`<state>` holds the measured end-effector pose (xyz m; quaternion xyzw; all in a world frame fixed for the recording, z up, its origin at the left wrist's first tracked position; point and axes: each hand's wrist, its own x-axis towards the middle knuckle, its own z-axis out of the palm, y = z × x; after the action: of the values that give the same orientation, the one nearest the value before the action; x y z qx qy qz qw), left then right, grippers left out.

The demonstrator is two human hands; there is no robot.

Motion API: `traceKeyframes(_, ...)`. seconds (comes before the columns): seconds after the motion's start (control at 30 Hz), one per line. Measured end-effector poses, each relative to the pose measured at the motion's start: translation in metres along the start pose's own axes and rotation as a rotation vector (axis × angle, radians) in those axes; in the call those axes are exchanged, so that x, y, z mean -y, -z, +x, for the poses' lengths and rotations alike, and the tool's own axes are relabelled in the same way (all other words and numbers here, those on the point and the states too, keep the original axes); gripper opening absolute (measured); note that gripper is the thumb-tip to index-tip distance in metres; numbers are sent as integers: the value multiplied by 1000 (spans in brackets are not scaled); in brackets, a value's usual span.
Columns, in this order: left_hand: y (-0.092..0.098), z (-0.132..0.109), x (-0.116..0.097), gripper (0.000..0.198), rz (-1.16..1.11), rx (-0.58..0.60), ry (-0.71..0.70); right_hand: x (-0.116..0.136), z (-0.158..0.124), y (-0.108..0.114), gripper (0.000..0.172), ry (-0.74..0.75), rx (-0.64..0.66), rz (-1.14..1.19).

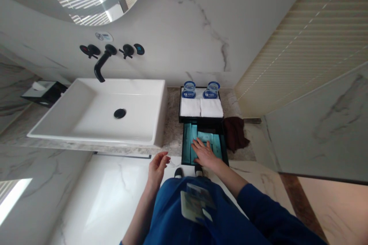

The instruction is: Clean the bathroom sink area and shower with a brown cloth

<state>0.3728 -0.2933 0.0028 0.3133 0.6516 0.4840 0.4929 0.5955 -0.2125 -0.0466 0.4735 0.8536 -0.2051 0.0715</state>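
Observation:
My right hand (203, 153) lies flat with fingers spread on teal packets (209, 138) inside a black tray (225, 149) pulled out at the counter's front edge. Beside the tray's left side my left hand (157, 166) hovers over the floor with loosely curled fingers, holding nothing I can make out. Behind the tray stands a black stand (180, 101) carrying two folded white towels (201, 108) and two glasses with blue paper covers (200, 90).
A white rectangular basin (86, 122) with a black wall tap (100, 67) fills the counter's left half. A dark brown cloth (234, 133) lies right of the tray. A black tissue box (43, 92) sits far left. Cards stick out of my blue garment's pocket (195, 204).

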Motion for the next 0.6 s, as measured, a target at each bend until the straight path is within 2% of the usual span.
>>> traceKeyframes(0.23, 0, 1, 4, 47, -7, -9, 13, -1, 0, 4, 70, -3, 9, -23)
traceKeyframes(0.4, -3, 4, 4, 48, -6, 12, 14, 0, 2, 11, 68, -29, -72, -25)
traceKeyframes(0.6, -10, 8, 5, 48, 23, 49, 18, 12, 20, 2, 68, 27, -61, -31)
